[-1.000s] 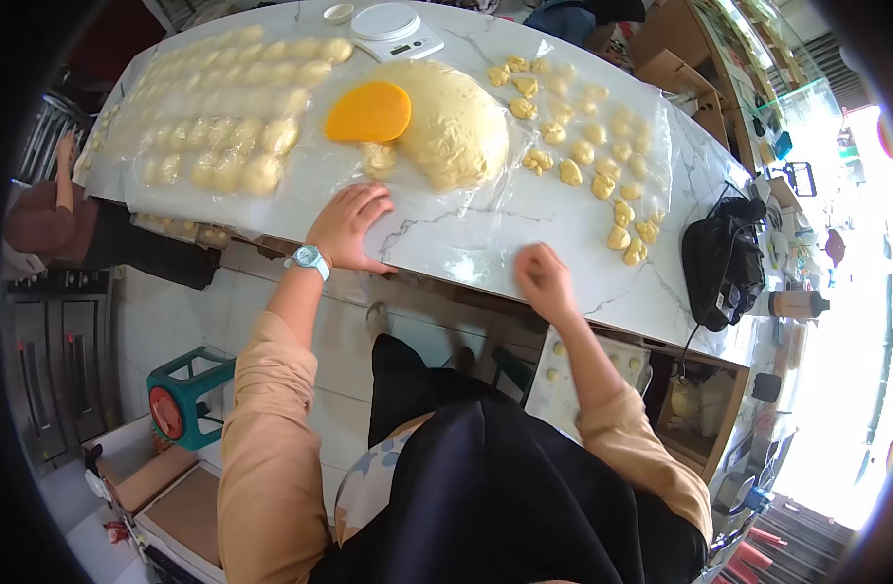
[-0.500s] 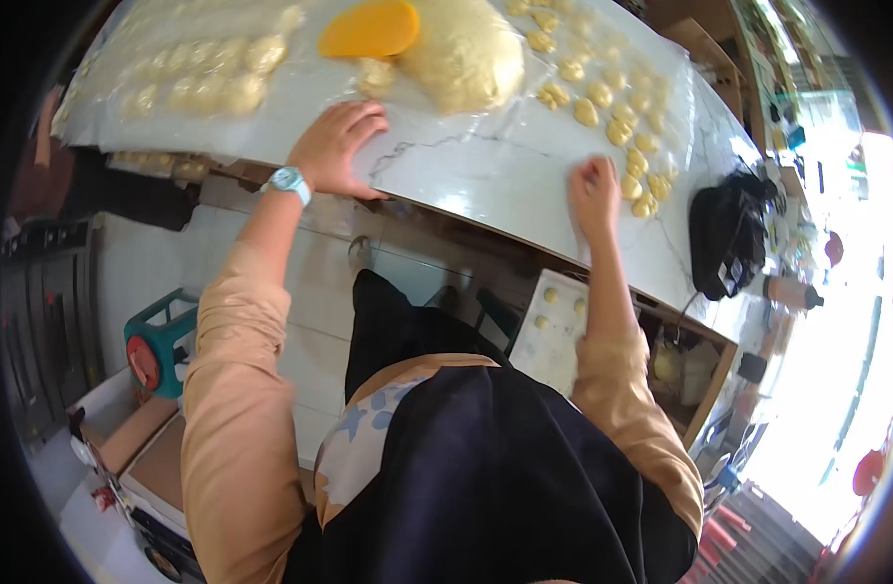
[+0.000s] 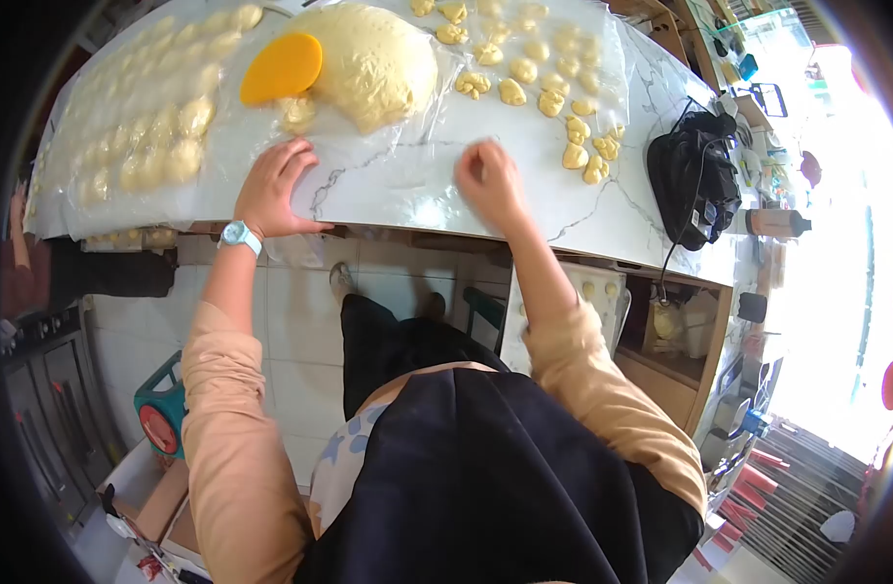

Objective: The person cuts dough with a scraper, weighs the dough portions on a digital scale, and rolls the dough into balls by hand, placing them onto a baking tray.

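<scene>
My left hand (image 3: 274,190) rests on the near edge of the marble-patterned table (image 3: 388,190), its fingers spread and holding nothing. Curled and slightly blurred, my right hand (image 3: 490,183) is over the table's middle; whatever its fingers may hold is hidden. Beyond my hands sits a large mound of dough (image 3: 378,73). A yellow dough scraper (image 3: 283,70) leans against its left side, above a small dough lump (image 3: 297,114). To the right of my right hand lie several small dough pieces (image 3: 511,92), some in loose rows.
Clear plastic covers rows of dough balls (image 3: 179,156) at the left. A black bag (image 3: 694,180) with a cord stands at the table's right end. Below the edge is a tray (image 3: 519,321) with dough balls. A green stool (image 3: 161,404) is on the floor at left.
My right hand has moved left, away from the dough pieces, to the middle of the table. My left hand stays at the edge. The whole view has shifted.
</scene>
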A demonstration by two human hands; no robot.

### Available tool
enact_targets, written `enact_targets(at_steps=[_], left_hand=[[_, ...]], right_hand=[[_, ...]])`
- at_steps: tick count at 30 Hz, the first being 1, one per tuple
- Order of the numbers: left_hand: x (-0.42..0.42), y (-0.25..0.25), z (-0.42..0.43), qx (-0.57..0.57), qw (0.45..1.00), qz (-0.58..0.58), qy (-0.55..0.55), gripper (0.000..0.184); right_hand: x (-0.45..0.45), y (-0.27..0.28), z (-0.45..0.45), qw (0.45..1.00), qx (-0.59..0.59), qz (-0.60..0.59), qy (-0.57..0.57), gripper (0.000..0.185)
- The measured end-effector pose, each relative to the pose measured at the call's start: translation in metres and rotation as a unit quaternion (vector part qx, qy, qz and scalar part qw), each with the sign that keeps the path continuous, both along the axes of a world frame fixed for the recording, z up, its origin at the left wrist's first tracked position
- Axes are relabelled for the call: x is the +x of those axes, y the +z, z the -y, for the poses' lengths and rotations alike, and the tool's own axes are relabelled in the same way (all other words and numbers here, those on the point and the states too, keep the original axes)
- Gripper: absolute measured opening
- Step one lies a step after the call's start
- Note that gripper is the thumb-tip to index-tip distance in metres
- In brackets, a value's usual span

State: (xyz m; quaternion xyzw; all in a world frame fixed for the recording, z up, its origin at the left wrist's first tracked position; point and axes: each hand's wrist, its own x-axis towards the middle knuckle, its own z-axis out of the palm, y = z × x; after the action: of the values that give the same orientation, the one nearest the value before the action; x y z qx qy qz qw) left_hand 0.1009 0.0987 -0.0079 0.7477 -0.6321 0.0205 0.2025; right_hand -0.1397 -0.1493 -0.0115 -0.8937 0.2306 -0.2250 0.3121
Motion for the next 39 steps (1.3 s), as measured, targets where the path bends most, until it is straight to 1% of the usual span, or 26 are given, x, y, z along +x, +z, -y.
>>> enact_targets(at_steps=[3,4,5,7,8,11,12,13,14,15,17,18,19,21,23,24,25,27,30,31,33,34,35,37,38,39], left_hand=[[0.003,0.007,0.002,0.003,1.0,0.004,0.003,0.083],[0.0,0.008,0.001,0.009,1.0,0.0,0.001,0.083],[-0.003,0.006,0.0,0.011,1.0,-0.003,-0.002,0.083],[0.0,0.005,0.002,0.008,1.0,0.002,0.0,0.083],[0.001,0.006,0.002,0.005,1.0,0.004,-0.001,0.083],[-0.001,0.007,0.001,0.005,1.0,0.004,-0.005,0.083],[-0.001,0.007,0.001,0.006,1.0,0.003,-0.005,0.083],[0.0,0.007,0.002,0.005,1.0,0.004,-0.002,0.083],[0.0,0.007,0.003,0.003,1.0,0.002,-0.001,0.083],[-0.001,0.007,0.002,0.004,1.0,0.001,-0.002,0.083],[0.003,0.007,0.003,0.003,1.0,0.002,-0.001,0.083],[0.004,0.007,0.004,-0.001,1.0,0.003,0.0,0.083],[0.001,0.006,0.002,-0.001,1.0,0.001,0.0,0.083],[-0.001,0.005,-0.001,0.003,1.0,-0.004,-0.007,0.082],[-0.001,0.006,0.004,-0.003,1.0,0.0,-0.003,0.082],[-0.003,0.006,0.004,0.002,1.0,0.0,-0.001,0.082],[-0.001,0.008,0.004,0.007,1.0,0.004,0.0,0.082],[-0.001,0.009,0.004,0.015,1.0,0.009,-0.002,0.083],[-0.004,0.005,0.005,0.01,1.0,0.021,-0.002,0.083],[-0.002,0.004,0.006,0.004,1.0,0.028,-0.007,0.083],[-0.002,0.002,0.006,0.017,0.999,0.036,-0.013,0.084],[-0.005,0.004,0.006,0.023,0.999,0.04,-0.014,0.084],[-0.004,0.005,0.007,0.029,0.998,0.044,-0.017,0.084],[-0.001,0.0,0.006,0.015,0.998,0.046,-0.027,0.085],[-0.001,-0.001,0.006,0.022,0.998,0.047,-0.028,0.085],[0.0,-0.001,0.006,0.031,0.998,0.048,-0.027,0.085]], right_hand=[[-0.047,0.004,-0.008,0.995,0.045,0.081,-0.034,0.043],[-0.055,0.0,0.003,0.995,0.07,0.074,0.002,0.063],[-0.066,-0.005,0.007,0.993,0.096,0.059,-0.019,0.063],[-0.062,0.02,0.012,0.988,0.139,0.04,-0.054,0.064],[-0.059,0.026,0.017,0.997,0.053,0.005,-0.059,0.063],[-0.038,0.012,0.041,0.985,0.132,0.064,-0.093,0.053],[-0.027,-0.005,0.045,0.975,0.153,0.147,-0.065,0.039],[-0.02,-0.011,0.031,0.95,0.228,0.212,0.003,0.028],[-0.033,-0.011,0.018,0.983,0.136,0.119,0.031,0.024],[-0.043,0.005,-0.006,0.997,0.043,0.025,0.057,0.021],[-0.067,-0.01,0.008,0.996,0.061,0.032,0.05,0.019],[-0.068,-0.014,0.024,0.999,0.027,0.034,0.0,0.019],[-0.059,-0.012,0.038,0.998,-0.033,0.048,-0.04,0.016],[-0.026,-0.004,0.049,0.993,-0.076,0.027,-0.083,0.013],[0.003,-0.017,0.034,0.995,-0.025,0.081,-0.059,0.012],[-0.001,-0.009,0.011,0.997,0.026,0.061,-0.033,0.011],[-0.016,-0.006,-0.005,0.998,0.051,0.017,0.011,0.022],[-0.051,0.002,-0.02,0.993,0.085,0.067,-0.038,0.043],[-0.07,0.008,-0.015,0.991,0.016,0.083,-0.107,0.062],[-0.07,0.012,-0.013,0.996,0.019,0.05,-0.074,0.06],[-0.069,0.004,-0.011,0.987,0.136,0.073,-0.053,0.056],[-0.075,0.011,-0.021,0.983,0.134,0.099,-0.076,0.052],[-0.086,0.014,-0.03,0.975,0.17,0.131,-0.06,0.05],[-0.123,0.013,-0.063,0.962,0.218,0.158,-0.045,0.046],[-0.143,-0.001,-0.079,0.944,0.282,0.16,-0.057,0.044],[-0.164,-0.027,-0.095,0.921,0.347,0.163,-0.068,0.041]])
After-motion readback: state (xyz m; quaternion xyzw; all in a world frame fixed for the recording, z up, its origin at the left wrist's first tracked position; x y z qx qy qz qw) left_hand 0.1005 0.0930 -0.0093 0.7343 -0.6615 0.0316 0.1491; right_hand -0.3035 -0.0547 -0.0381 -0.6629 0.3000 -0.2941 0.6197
